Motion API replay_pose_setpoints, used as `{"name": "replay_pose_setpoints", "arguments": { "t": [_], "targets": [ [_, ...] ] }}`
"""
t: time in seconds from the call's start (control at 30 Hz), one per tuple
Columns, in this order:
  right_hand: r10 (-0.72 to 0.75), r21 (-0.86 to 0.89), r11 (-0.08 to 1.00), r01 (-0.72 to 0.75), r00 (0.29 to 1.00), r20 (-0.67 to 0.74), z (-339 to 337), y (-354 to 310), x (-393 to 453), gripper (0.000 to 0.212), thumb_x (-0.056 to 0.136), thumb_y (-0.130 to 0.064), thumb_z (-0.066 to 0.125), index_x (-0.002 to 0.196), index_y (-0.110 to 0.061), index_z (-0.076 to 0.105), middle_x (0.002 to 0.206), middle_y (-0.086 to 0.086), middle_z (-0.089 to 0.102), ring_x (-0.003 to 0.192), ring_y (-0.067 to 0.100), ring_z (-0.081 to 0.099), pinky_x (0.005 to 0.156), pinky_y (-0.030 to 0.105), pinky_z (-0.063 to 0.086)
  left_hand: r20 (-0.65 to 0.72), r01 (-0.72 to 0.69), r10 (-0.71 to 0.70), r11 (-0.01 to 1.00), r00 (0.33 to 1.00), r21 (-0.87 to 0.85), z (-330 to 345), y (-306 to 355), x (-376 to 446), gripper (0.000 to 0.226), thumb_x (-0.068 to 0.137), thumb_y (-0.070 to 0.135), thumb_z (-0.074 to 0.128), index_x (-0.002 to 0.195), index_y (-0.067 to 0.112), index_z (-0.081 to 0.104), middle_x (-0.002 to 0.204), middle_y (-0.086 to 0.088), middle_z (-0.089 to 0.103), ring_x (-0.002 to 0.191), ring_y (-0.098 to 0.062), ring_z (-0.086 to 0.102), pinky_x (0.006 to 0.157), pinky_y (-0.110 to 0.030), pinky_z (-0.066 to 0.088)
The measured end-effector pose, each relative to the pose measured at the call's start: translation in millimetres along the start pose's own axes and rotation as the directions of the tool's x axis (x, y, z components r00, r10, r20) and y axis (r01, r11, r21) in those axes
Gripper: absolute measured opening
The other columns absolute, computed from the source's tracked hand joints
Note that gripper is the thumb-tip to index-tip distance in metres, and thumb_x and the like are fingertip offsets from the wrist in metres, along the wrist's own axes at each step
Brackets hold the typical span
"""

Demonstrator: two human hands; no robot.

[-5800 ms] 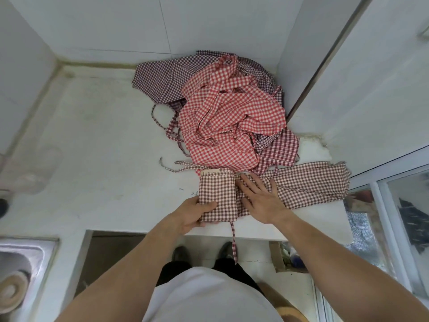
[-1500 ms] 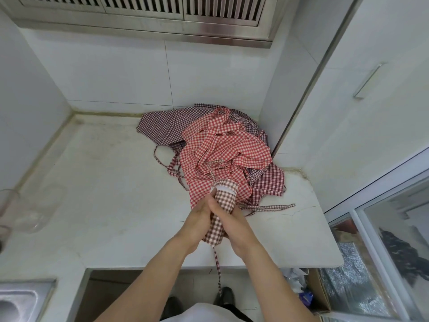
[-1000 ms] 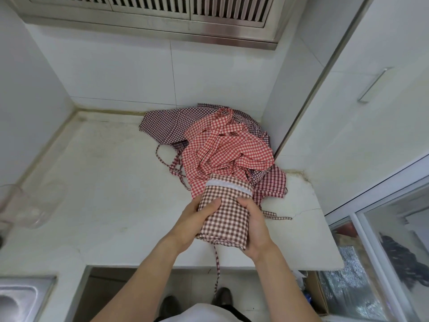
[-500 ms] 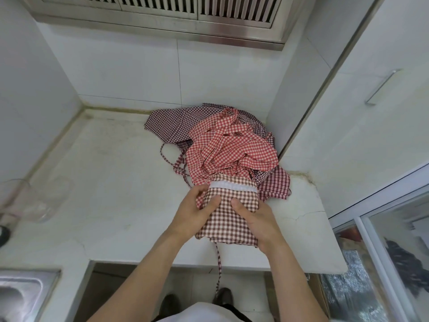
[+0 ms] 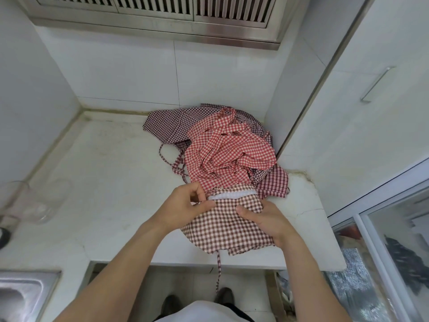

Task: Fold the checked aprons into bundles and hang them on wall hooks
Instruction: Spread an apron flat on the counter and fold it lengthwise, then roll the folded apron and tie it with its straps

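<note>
- Head view: left hand [image 5: 185, 205] fingers pinch the folded brown apron [image 5: 228, 226]; right hand [image 5: 269, 219] grips it.
- Apron pile [image 5: 222, 147] at 12 o'clock on the worktop [image 5: 104, 177].

A brown checked bundle [image 5: 228, 225] lies at the near edge of the white counter [image 5: 111, 182], its tie [image 5: 218, 270] dangling over the front. The left hand [image 5: 188, 205] pinches its far left corner; the right hand [image 5: 267, 220] grips its right side. A heap of red and maroon aprons [image 5: 222, 147] sits just beyond
</note>
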State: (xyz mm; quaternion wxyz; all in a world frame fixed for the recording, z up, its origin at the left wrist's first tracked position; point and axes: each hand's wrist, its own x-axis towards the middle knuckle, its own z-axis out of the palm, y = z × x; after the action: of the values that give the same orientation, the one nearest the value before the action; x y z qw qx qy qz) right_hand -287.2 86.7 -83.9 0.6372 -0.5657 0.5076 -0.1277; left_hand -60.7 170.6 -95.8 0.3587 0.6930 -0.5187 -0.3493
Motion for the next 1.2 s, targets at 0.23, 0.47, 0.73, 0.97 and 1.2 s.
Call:
{"name": "replay_pose_setpoints", "arguments": {
  "t": [0.23,0.47,0.73,0.97,1.2],
  "targets": [
    [0.087,-0.06,0.995,-0.083,0.994,0.068,0.9,6.7,2.3,0.041,0.075,-0.054,0.076,0.107,-0.037,0.055,0.111,-0.009,0.066,0.103,0.014,0.065,0.089,0.033,0.053,0.118,0.039,-0.03,0.996,0.993,-0.074,-3.3,5.4,-1.2,0.023,0.091,0.046,0.064,0.096,0.024,0.057,0.086,0.004,0.072,0.081,-0.009,0.068,0.073,-0.025,0.053],
    [0.152,-0.059,0.987,-0.148,0.986,0.065,3.7,14.7,5.2,0.048,0.071,-0.059,0.075,0.108,-0.037,0.053,0.114,-0.008,0.063,0.106,0.017,0.062,0.098,0.039,0.051,0.132,0.086,-0.081,0.996,0.988,-0.034,-1.1,-2.3,-1.2,0.02,0.089,0.04,0.069,0.09,0.02,0.068,0.089,0.011,0.073,0.083,0.001,0.067,0.069,-0.015,0.05],
    [0.237,0.039,0.97,-0.242,0.967,0.092,11.1,20.8,5.6,0.052,0.064,-0.063,0.076,0.101,-0.032,0.056,0.106,-0.007,0.067,0.098,0.015,0.066,0.079,0.03,0.054,0.164,0.165,-0.172,0.985,0.971,0.052,6.3,-13.6,0.7,0.058,0.099,0.052,0.042,0.085,-0.001,0.064,0.083,-0.007,0.071,0.074,-0.016,0.065,0.072,-0.025,0.05],
    [0.269,0.229,0.922,-0.311,0.943,0.196,15.5,28.3,8.9,0.071,0.058,-0.037,0.091,0.119,-0.012,0.063,0.106,0.007,0.076,0.098,0.026,0.073,0.089,0.043,0.058,0.114,0.244,-0.258,0.962,0.959,0.122,12.1,-26.9,-4.2,0.056,0.094,0.057,0.05,0.069,0.008,0.062,0.07,-0.004,0.067,0.067,-0.014,0.063,0.065,-0.025,0.047],
    [0.274,0.54,0.755,-0.372,0.927,0.256,25.2,26.2,9.1,0.058,0.077,-0.026,0.08,0.125,-0.001,0.06,0.117,0.018,0.07,0.109,0.036,0.068,0.097,0.048,0.052,0.001,0.312,-0.312,0.95,0.95,0.003,21.6,-29.5,-12.8,0.061,0.094,0.055,0.049,0.051,0.012,0.046,0.041,0.006,0.049,0.041,-0.003,0.047,0.05,-0.014,0.036]
  ]
}}
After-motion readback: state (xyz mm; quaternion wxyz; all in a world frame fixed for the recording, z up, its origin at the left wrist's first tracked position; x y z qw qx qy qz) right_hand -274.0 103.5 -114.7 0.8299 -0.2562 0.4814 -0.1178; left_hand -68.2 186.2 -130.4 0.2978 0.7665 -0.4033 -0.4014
